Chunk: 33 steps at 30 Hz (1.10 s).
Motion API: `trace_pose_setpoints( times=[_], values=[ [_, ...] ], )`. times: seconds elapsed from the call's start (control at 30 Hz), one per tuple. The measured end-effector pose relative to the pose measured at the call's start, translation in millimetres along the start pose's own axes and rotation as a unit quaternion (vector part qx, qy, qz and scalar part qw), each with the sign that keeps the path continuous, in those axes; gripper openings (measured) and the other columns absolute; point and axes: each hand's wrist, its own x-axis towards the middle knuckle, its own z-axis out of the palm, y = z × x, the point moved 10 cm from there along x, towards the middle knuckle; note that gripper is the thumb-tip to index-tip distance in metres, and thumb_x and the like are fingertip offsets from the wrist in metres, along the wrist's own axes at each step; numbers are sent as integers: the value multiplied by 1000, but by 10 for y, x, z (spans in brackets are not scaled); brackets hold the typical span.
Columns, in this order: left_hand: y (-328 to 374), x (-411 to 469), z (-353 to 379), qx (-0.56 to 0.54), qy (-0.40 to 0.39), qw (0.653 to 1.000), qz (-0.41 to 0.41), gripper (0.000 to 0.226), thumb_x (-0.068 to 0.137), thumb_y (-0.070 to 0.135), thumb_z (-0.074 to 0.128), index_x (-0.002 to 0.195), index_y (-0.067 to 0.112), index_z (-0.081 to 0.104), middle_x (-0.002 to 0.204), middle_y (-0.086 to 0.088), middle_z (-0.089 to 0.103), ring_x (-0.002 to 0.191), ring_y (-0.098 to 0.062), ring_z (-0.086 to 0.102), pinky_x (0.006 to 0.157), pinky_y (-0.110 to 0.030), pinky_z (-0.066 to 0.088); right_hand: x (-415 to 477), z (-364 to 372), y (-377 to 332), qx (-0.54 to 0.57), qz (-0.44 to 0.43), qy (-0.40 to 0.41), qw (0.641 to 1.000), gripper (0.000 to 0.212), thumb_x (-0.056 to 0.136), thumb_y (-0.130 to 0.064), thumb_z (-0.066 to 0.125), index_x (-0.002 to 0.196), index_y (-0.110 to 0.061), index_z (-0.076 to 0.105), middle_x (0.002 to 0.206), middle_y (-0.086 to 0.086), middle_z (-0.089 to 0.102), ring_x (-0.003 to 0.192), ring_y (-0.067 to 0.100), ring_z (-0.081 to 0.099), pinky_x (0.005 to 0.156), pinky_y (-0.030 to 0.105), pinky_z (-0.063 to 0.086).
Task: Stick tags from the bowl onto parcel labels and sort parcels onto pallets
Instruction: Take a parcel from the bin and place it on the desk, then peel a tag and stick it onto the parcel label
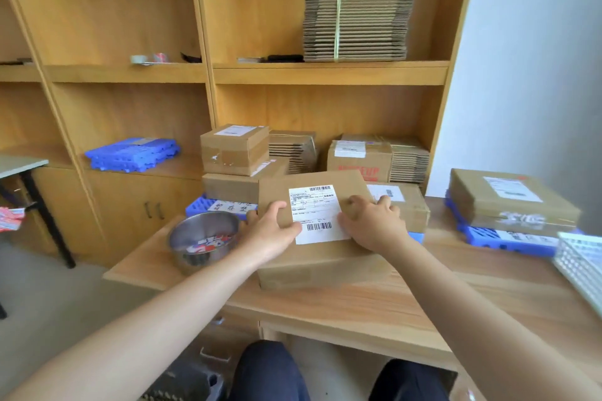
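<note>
Two hands clamp one flat parcel on the worktop

From the left: one stack of blue ribbed plastic pallets [133, 153] sits on the shelf. One round steel bowl [202, 238] on the wooden worktop [374, 299] holds several red, white and blue tags [208, 244]. Behind the bowl, one blue pallet [211, 207] carries two stacked cardboard boxes. The left hand [272, 231] grips the left edge of the parcel [312, 265], thumb on top. This flat brown cardboard box lies at the worktop's middle with its long side running left to right. Its one white label [317, 215] faces up, long side pointing away from the person, with two barcodes. The right hand [371, 225] holds the right edge, fingers curled. At the right, another pallet [508, 241] bears one labelled box [508, 202].
</note>
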Motion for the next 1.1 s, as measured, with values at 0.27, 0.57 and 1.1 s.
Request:
trace_pose_setpoints(
  times=[0.27, 0.57, 1.1],
  values=[
    [487, 119, 1299, 18, -118, 992, 47, 66, 84, 62, 58, 144, 47, 35, 133, -11, 38, 134, -38, 31, 107, -37, 31, -57, 187, 1289, -9, 133, -16, 991, 38, 90, -46, 45, 126, -35, 49, 126, 12, 38, 123, 40, 38, 108, 49, 34],
    [383, 336, 1590, 44, -144, 987, 58, 67, 84, 69, 51, 145, 50, 32, 135, -7, 36, 134, -34, 33, 103, -36, 34, -23, 399, 1505, -52, 125, -20, 991, 45, 93, -59, 40, 130, -34, 43, 121, 10, 37, 117, 38, 42, 100, 47, 39],
    [255, 466, 711, 130, -25, 979, 157, 59, 94, 63, 41, 148, 40, 32, 149, 6, 39, 139, -22, 34, 108, -41, 38, 409, 482, 427, -167, -47, -19, 985, 58, 97, -64, 37, 148, -37, 31, 148, 10, 33, 137, 35, 33, 107, 49, 32]
  ],
)
